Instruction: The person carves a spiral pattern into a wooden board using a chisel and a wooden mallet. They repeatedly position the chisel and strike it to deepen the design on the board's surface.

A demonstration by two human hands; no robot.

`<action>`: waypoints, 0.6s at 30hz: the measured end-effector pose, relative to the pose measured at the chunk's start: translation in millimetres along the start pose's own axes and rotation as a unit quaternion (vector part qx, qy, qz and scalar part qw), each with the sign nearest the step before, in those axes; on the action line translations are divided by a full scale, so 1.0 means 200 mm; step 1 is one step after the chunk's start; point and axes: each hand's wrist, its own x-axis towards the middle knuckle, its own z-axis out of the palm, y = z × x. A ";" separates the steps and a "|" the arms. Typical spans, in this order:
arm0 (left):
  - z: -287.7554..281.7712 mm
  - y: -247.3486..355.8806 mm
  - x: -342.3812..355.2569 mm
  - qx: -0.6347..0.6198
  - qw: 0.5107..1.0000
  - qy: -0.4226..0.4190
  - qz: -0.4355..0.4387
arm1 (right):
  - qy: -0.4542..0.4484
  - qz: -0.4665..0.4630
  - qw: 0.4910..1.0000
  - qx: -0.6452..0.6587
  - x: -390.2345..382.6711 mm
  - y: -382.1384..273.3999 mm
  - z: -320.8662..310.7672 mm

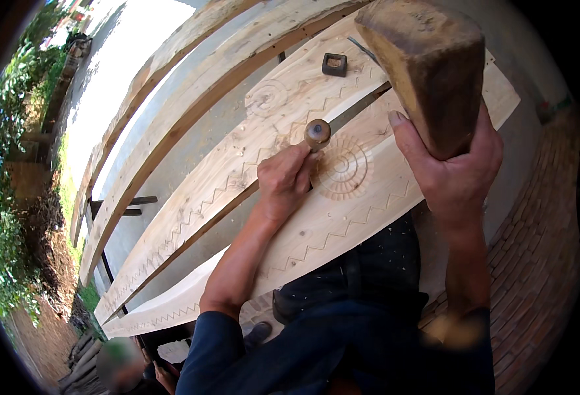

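My left hand (283, 178) is closed around an upright wood-handled carving tool (317, 133) at the carved rosette (348, 164) on the nearer pale board (310, 230); the tool's tip is hidden. My left forearm lies over that board, which has a zigzag border. My right hand (458, 171) grips a large, worn wooden mallet (425, 62), raised at the right of the carving tool. Behind the nearer board, across a narrow gap, lies a second carved board (191, 204) with zigzags and faint circular patterns.
A small dark square box (334, 64) and a thin metal tool (362, 47) lie on the far board. Curved beams (165, 138) rest on dark supports at left. Another person's hand (165, 375) shows at lower left, near stacked logs (82, 368). Brick paving (527, 263) runs along the right.
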 end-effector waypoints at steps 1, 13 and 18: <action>0.00 0.00 0.00 -0.002 1.000 0.003 0.003 | 0.012 0.000 1.000 0.019 0.01 -0.02 0.01; 0.00 0.01 0.00 0.001 0.999 0.000 0.040 | -0.014 -0.037 0.999 -0.009 0.00 0.04 0.03; 0.01 0.00 0.02 0.020 0.998 0.004 0.054 | -0.100 -0.120 0.963 -0.218 -0.02 0.08 0.01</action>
